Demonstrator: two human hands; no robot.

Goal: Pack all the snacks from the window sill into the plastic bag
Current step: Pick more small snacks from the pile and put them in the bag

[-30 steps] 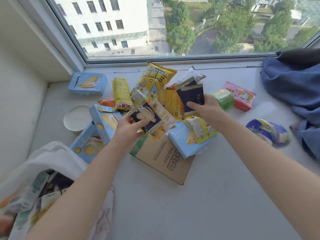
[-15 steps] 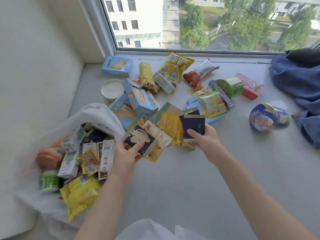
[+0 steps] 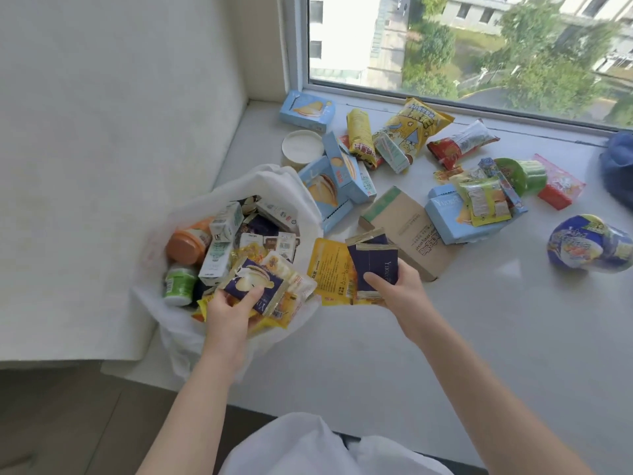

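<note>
A white plastic bag (image 3: 274, 186) lies open at the sill's left end, holding several cartons, jars and packets. My left hand (image 3: 227, 311) grips a bunch of small snack packets (image 3: 255, 286), navy and yellow, right over the bag's mouth. My right hand (image 3: 399, 291) holds navy and yellow packets (image 3: 373, 262) just right of the bag, above the window sill (image 3: 445, 337). Several snacks lie loose behind: blue boxes (image 3: 334, 181), a yellow popcorn bag (image 3: 411, 125), a brown box (image 3: 416, 228).
A white lid (image 3: 303, 147) sits by the blue boxes. A green cup (image 3: 524, 174), a pink-red box (image 3: 560, 186) and a round blue package (image 3: 589, 245) lie to the right. Blue cloth (image 3: 618, 166) is at the far right edge. The wall closes the left side.
Both hands carried their packets from the snack pile leftward and toward me. The left hand's bunch now hangs over the open bag; the view swung left.
</note>
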